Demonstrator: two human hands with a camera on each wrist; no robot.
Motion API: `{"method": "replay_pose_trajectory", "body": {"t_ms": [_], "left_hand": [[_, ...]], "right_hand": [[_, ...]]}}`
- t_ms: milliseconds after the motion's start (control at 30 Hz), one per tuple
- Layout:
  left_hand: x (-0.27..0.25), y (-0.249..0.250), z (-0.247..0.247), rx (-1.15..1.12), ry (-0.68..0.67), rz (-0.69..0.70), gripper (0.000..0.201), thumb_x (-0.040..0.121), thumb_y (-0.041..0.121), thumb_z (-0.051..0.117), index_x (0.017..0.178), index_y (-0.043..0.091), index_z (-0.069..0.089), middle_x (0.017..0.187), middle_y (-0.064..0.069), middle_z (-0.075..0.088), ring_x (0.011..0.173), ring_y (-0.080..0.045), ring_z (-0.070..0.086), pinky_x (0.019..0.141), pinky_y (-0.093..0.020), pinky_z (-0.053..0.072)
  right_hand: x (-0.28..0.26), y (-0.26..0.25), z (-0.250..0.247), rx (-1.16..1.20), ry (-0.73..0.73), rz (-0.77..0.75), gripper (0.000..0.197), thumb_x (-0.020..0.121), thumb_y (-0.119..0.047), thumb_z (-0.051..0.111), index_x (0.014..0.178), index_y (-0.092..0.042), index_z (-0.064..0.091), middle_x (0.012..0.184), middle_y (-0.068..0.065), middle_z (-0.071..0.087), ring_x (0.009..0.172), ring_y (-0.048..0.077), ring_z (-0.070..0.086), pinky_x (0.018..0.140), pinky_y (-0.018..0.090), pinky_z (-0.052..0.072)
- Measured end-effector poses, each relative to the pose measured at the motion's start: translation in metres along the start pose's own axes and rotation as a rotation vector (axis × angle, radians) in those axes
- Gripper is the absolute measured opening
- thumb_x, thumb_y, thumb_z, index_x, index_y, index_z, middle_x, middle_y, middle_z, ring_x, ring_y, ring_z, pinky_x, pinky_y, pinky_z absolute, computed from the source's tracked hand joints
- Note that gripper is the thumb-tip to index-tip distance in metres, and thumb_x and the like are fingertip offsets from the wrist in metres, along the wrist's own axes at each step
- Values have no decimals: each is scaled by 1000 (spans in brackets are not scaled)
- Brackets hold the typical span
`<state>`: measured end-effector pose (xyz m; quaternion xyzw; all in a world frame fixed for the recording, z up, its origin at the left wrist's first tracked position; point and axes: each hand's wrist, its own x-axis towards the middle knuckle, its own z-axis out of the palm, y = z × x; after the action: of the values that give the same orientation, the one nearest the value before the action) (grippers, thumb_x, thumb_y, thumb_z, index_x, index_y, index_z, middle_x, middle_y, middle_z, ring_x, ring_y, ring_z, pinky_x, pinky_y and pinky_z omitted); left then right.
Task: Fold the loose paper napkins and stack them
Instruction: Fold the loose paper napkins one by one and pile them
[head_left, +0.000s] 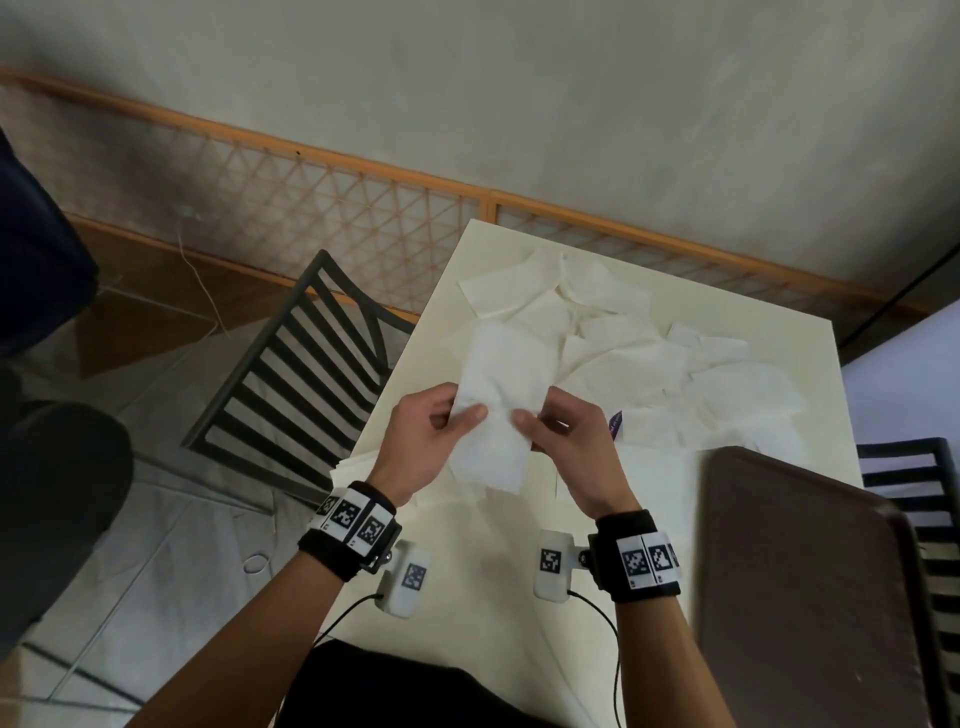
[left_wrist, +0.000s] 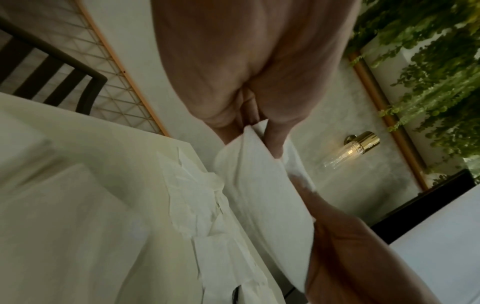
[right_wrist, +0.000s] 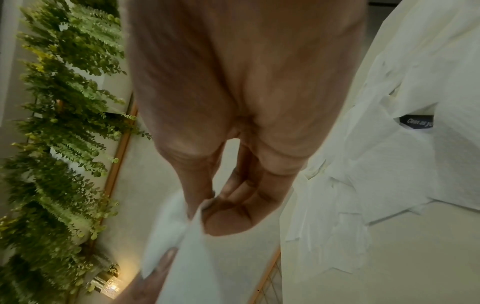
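- White paper, one napkin (head_left: 496, 400), hangs in the air above the table's (head_left: 810, 332) near left edge, held between both hands.
- Left hand (head_left: 426, 441) pinches its left side, thumb on top, fingers curled under.
- Right hand (head_left: 566, 441) pinches the right side the same way, clamped on the sheet.
- Folding well probably means bringing the edges level before creasing, keeping the pinches light so the thin sheet does not tear.
- Loose napkins (head_left: 649, 353) lie scattered from the table's middle to its far edge.
- Near the left edge lie flat sheets (head_left: 358, 467), perhaps the stack; I cannot tell.
- Dark tray (head_left: 800, 597) sits at the near right corner.
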<state>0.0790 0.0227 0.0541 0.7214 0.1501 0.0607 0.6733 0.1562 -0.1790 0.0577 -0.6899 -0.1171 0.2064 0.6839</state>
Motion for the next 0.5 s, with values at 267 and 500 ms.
{"method": "replay_pose_trajectory", "body": {"t_ms": [267, 500], "left_hand": [[-13, 5, -28, -58, -50, 98, 30, 107, -12, 51, 104, 1, 79, 107, -7, 78, 104, -26, 73, 88, -43, 58], [-22, 10, -36, -189, -12, 27, 32, 110, -3, 43, 99, -2, 74, 104, -19, 66, 98, -26, 62, 83, -31, 52]], "right_hand": [[-2, 5, 11, 102, 55, -88, 31, 101, 13, 61, 89, -4, 85, 110, 19, 82, 103, 36, 75, 90, 42, 56], [-4, 6, 26, 173, 22, -114, 35, 102, 11, 61, 87, -9, 85, 112, 23, 81, 104, 37, 75, 87, 40, 55]]}}
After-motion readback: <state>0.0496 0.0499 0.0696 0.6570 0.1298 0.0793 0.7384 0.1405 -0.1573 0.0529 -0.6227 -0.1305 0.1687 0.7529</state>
